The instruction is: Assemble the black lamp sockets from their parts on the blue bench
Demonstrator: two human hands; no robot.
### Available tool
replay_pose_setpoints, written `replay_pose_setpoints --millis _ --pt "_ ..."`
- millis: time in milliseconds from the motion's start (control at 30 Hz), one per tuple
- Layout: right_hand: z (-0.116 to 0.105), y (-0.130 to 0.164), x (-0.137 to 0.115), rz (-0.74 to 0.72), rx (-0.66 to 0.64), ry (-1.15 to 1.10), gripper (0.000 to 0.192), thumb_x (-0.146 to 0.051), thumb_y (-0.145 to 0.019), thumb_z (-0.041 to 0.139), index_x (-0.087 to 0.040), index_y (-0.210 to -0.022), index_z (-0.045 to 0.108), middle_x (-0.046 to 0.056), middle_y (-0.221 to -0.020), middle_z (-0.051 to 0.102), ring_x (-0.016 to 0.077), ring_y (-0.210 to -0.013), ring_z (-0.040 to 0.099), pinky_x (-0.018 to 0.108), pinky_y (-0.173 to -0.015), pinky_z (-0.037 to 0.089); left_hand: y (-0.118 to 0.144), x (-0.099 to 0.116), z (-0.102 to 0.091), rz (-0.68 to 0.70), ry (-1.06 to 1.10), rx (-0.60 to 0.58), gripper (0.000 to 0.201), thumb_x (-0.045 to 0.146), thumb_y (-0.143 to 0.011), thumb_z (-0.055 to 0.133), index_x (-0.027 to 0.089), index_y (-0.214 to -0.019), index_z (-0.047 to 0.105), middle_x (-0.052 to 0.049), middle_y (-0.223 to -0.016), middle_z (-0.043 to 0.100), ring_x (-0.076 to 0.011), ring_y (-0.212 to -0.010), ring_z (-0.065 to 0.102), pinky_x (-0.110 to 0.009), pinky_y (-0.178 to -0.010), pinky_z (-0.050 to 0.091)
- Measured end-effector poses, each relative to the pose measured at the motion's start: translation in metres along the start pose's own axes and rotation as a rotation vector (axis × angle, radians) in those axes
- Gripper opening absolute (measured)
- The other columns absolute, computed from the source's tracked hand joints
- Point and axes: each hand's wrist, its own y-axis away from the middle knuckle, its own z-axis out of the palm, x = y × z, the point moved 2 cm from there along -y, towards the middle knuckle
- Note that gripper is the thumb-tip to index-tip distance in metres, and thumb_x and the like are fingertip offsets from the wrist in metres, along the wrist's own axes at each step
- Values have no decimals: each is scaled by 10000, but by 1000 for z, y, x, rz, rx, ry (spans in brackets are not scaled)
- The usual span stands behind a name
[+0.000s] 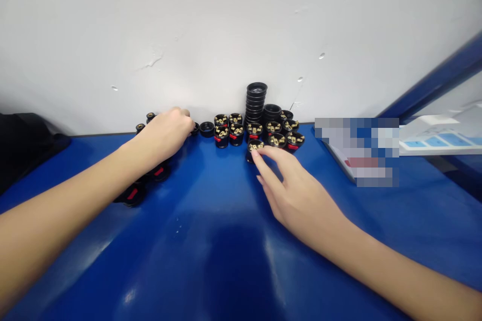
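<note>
My right hand [286, 180] has its fingertips on the near rim of a round black connector body [255, 150] with brass terminals on top, gripping it at the front of the group. Behind and beside it stand several more such connector bodies [276, 139], some with a red part on the side. At the back left, my left hand [171, 130] is curled downward by the wall, its fingertips hidden behind the knuckles. A black ring [195, 128] peeks out just right of it, and another black ring [206, 129] lies farther right. Whatever is in the left fingers is hidden.
A tall stack of black rings [256, 105] stands against the white wall [226, 25]. Several black pieces with red parts [131, 194] lie under my left forearm on the blue table [211, 256]. A partly blurred-out tray-like object [341, 155] sits at right; dark cloth [22, 145] at left.
</note>
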Motion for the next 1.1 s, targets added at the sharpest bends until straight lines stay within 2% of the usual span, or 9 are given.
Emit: replay_pose_setpoints --millis 133,267,400,433,500,700,900,1000,1100 --pt "1 0 0 11 -11 0 550 -52 -1032 532 12 -1575 481 340 -1435 641 442 -1361 651 610 -1068 634 0 -2 0 -2 40 32 310 145 -1024 514 155 -999 823 -140 -1028 735 -280 -898 730 -381 -761 563" --pt "-2 -2 -2 2 1 0 532 -118 -1057 562 20 -1566 492 347 -1429 654 451 -1354 664 626 -1072 633 15 -1 -15 -2 86 103 213 262 -1053 598 188 -1050 798 -121 -1069 732 -297 -990 728 -378 -778 559" --pt "-3 -3 -4 -13 1 -4 469 -119 -1061 567 24 -1507 551 348 -1424 668 448 -1349 674 624 -1066 640 46 5 -37 -4 -122 54 281 315 -1110 541 182 -939 720 -82 -954 720 -277 -918 700 -350 -728 489" --pt "-3 -3 -4 -17 5 1 438 -115 -1060 568 35 -1472 578 352 -1420 671 450 -1342 680 620 -1065 642 55 6 -41 -16 -185 58 266 337 -1108 558 178 -952 703 -83 -956 717 -287 -934 697 -344 -713 463" --pt "-3 -3 -5 -24 15 11 394 -101 -1055 574 49 -1417 614 357 -1420 674 454 -1335 687 614 -1066 644 72 6 -45 -96 -243 70 280 391 -1057 653 189 -863 657 -69 -876 683 -277 -782 673 -344 -605 352" --pt "-3 -4 -6 -26 29 40 376 -103 -1055 578 42 -1399 621 358 -1415 681 447 -1331 698 606 -1061 651 107 2 -33 -121 -317 136 365 439 -1117 491 206 -851 581 -66 -845 634 -294 -774 684 -349 -591 287" --pt "-3 -4 -6 -15 -1 30 451 -136 -1055 582 40 -1471 573 362 -1411 674 455 -1341 682 630 -1076 633 113 0 -14 -100 -271 69 304 378 -1109 485 202 -920 647 -82 -870 649 -290 -737 688 -369 -603 388" --pt "-4 -5 -5 3 -12 20 472 -155 -1057 577 12 -1499 562 352 -1408 676 448 -1352 670 639 -1074 630 112 2 -10 -68 -140 103 310 372 -1108 479 190 -995 703 -106 -958 684 -264 -684 672 -364 -558 380" --pt "-5 -7 -6 -12 1 42 429 -160 -1054 585 55 -1425 609 376 -1384 676 460 -1328 677 625 -1055 641 112 10 -9 -55 153 236 283 379 -1066 521 233 -957 737 -109 -1037 725 -246 -663 668 -361 -552 417"
